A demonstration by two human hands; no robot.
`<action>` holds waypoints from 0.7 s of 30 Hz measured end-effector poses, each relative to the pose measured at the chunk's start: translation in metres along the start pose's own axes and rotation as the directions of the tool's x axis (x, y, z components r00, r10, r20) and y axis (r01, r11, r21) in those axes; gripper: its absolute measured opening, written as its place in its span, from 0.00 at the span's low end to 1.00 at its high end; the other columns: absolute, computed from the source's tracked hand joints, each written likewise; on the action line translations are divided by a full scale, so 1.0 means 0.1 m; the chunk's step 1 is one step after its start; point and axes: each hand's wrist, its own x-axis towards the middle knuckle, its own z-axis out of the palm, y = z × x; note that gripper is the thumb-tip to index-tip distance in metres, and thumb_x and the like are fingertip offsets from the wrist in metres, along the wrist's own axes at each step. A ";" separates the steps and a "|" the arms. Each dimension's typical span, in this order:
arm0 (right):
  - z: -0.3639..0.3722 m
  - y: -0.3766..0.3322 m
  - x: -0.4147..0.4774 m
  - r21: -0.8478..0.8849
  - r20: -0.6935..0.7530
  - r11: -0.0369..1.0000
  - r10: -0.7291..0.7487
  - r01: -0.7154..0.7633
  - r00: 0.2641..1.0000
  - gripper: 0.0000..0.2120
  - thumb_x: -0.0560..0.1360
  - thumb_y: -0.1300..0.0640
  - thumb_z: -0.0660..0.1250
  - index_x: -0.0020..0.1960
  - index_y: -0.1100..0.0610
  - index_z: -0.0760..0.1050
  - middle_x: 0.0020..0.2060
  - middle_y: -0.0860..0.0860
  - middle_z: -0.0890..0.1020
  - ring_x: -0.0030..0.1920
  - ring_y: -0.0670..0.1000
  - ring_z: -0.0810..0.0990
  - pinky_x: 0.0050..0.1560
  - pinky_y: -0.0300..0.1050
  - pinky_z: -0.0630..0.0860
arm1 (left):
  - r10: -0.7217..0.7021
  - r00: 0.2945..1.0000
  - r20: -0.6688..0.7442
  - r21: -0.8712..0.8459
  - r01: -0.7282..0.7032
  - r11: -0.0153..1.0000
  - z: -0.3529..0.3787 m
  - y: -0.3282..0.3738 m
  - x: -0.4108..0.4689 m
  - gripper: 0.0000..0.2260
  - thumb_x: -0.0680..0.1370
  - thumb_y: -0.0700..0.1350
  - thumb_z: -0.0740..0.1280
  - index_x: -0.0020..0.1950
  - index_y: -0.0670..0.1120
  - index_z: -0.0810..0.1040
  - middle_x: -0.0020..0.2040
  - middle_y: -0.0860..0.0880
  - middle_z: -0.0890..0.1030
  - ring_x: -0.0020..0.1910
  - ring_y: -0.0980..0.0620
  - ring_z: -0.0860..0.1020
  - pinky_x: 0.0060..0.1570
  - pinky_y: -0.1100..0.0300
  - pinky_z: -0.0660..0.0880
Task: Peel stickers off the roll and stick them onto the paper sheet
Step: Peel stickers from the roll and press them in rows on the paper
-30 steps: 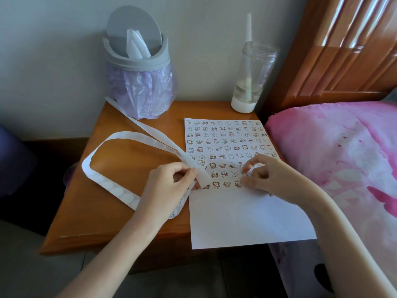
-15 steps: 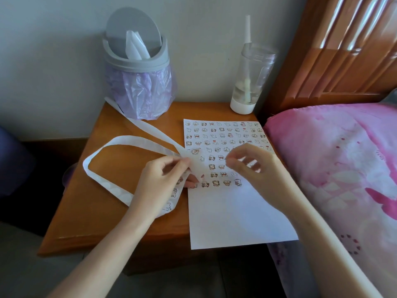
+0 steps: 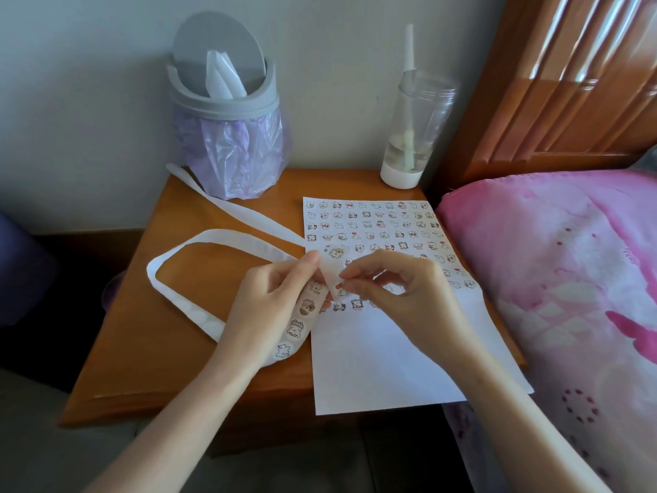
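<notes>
Hanging at the paper sheet's (image 3: 373,368) left edge, the sticker strip (image 3: 295,327) is gripped by the left hand (image 3: 266,307) and now pinched too by the right hand (image 3: 405,290), brought back for another peel.

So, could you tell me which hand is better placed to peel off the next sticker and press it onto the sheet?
The right hand: its fingertips pinch at the edge of the sticker strip, directly over the paper sheet, while the left hand grips the strip.

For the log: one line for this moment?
peeling | left hand holds strip | right hand pinches strip edge | paper top rows filled
</notes>
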 end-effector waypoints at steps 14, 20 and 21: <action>0.00 0.04 0.00 -0.175 0.058 0.973 -0.146 0.154 0.988 0.03 0.72 0.61 0.71 0.44 0.55 0.81 0.41 0.46 0.82 0.42 0.44 0.79 0.43 0.36 0.78 | 0.069 0.998 0.002 0.122 -0.069 0.990 0.01 -0.09 0.03 0.07 0.75 0.49 0.68 0.40 0.50 0.83 0.35 0.54 0.85 0.36 0.59 0.82 0.36 0.71 0.76; -0.05 -0.04 0.00 -0.163 0.072 0.986 -0.031 0.043 0.997 0.05 0.74 0.58 0.69 0.42 0.49 0.77 0.43 0.42 0.77 0.45 0.45 0.75 0.44 0.34 0.73 | 0.061 0.998 0.004 0.129 -0.061 0.990 0.02 -0.12 0.04 0.07 0.75 0.49 0.67 0.41 0.48 0.83 0.34 0.52 0.85 0.35 0.56 0.83 0.37 0.68 0.78; -0.09 -0.06 0.00 -0.115 0.070 0.993 -0.005 0.014 0.998 0.05 0.74 0.59 0.69 0.41 0.49 0.77 0.42 0.42 0.78 0.44 0.44 0.75 0.44 0.34 0.72 | 0.056 0.998 -0.006 0.121 -0.055 0.991 0.01 -0.12 0.05 0.08 0.75 0.49 0.67 0.42 0.47 0.83 0.34 0.53 0.85 0.34 0.57 0.83 0.35 0.70 0.76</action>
